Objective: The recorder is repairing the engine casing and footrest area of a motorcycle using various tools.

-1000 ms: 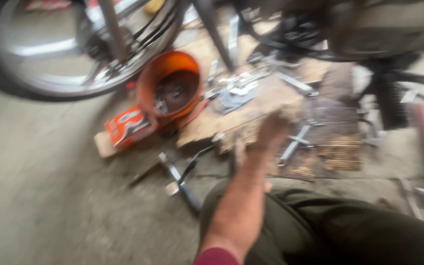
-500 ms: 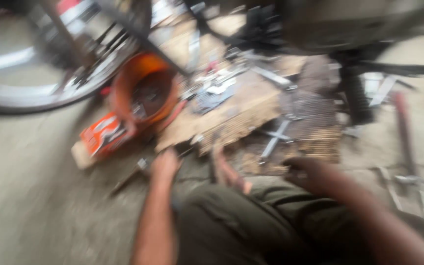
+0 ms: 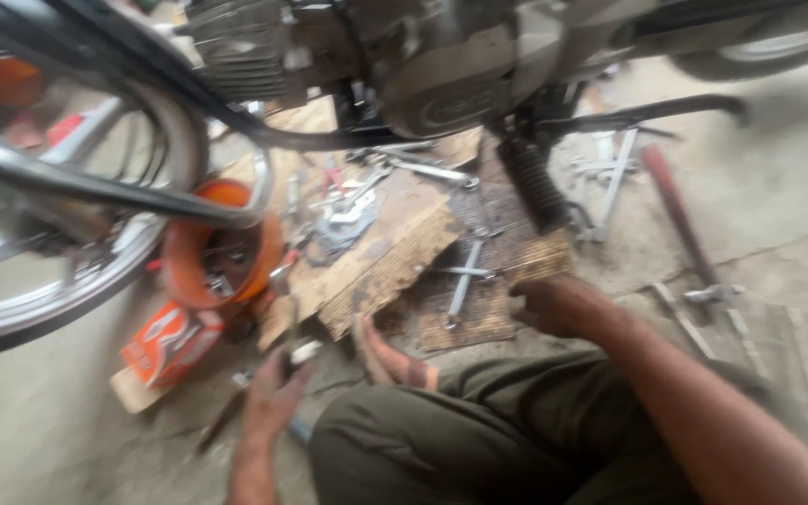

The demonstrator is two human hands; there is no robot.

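- Left hand (image 3: 273,397) at 7 o'clock, low on the floor, fingers closed round a small dark tool (image 3: 294,353) w/ pale tip; blurry, kind unclear.
- Right hand (image 3: 546,307) near centre, knuckles down on edge of mat (image 3: 507,281); grip can't tell, nothing seen in it.
- Cross wrench (image 3: 465,276) lies on mat just at 10 o'clock of right hand.
- Orange bowl (image 3: 219,257) at 9 o'clock, orange box (image 3: 168,344) below it.
- Bike engine (image 3: 404,56) at 12 o'clock, wheel (image 3: 49,234) far left.
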